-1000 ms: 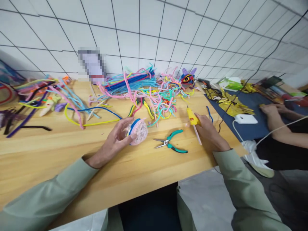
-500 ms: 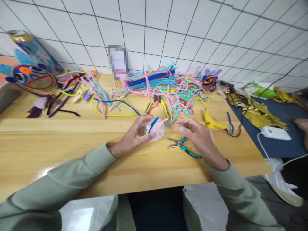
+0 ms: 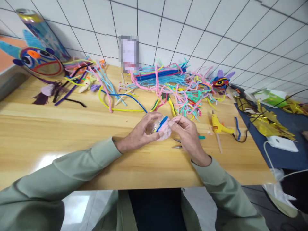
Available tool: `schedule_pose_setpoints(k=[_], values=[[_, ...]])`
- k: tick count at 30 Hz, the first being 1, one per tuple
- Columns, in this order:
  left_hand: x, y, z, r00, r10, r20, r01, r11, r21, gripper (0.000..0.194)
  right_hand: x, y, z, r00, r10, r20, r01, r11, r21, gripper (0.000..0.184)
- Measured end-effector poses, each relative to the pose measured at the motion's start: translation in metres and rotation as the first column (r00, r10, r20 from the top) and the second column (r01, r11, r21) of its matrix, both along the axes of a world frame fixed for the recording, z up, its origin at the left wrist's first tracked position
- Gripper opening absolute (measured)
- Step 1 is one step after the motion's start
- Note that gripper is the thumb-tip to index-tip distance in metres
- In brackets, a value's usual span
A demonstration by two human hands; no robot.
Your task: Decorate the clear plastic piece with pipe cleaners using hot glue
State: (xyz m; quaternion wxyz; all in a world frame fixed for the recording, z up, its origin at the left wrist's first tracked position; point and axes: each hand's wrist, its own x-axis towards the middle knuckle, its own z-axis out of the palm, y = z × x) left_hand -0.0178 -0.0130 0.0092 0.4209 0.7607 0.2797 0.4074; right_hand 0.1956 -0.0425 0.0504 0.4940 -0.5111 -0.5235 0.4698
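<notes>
My left hand (image 3: 141,132) is wrapped round a clear ball (image 3: 165,131) whose right side is covered in fuzzy pink pipe cleaner, with a blue band across it. My right hand (image 3: 186,131) pinches at the ball's upper right edge, where the loose pink pipe cleaner end sits; the fingertips hide that end. Below my right hand lie pliers (image 3: 177,147) with teal handles, mostly covered by the hand.
Pipe cleaners (image 3: 166,80) in many colours are heaped along the wall, by a propped phone (image 3: 130,54). A yellow glue gun (image 3: 218,125) lies at right. Finished fuzzy figures (image 3: 220,83) stand at both ends, with a tall can (image 3: 40,32) at left.
My right hand has moved left from above the pliers to the ball and closed on its pink end. My left hand keeps its hold. The view has shifted slightly.
</notes>
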Motion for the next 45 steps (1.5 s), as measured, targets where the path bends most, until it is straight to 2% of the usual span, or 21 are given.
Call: schedule_pose_setpoints(k=[9, 25, 32, 37, 45], values=[[0.0, 0.002, 0.001, 1.0, -0.016, -0.007, 0.016, 0.999, 0.034, 0.054, 0.0, 0.005, -0.005, 1.0, -0.022, -0.014, 0.022, 0.999, -0.028, 0.023], [-0.001, 0.001, 0.001, 1.0, -0.029, 0.004, 0.029, 1.0, 0.002, 0.055, 0.0, 0.007, -0.009, 1.0, -0.014, -0.006, 0.014, 0.999, -0.039, 0.023], [-0.002, -0.001, 0.004, 0.999, -0.044, 0.015, 0.044, 0.999, -0.021, 0.054, 0.0, 0.007, -0.009, 0.999, -0.014, -0.051, 0.012, 0.999, -0.045, 0.019], [-0.003, -0.001, 0.003, 0.999, -0.046, -0.001, 0.045, 0.998, -0.041, 0.055, 0.0, 0.006, -0.011, 1.0, -0.025, -0.014, 0.025, 0.999, -0.036, 0.022], [0.001, -0.003, 0.005, 1.0, -0.008, 0.022, 0.009, 0.999, -0.036, 0.046, -0.002, 0.003, -0.014, 0.999, -0.034, 0.029, 0.034, 0.999, -0.012, 0.02]])
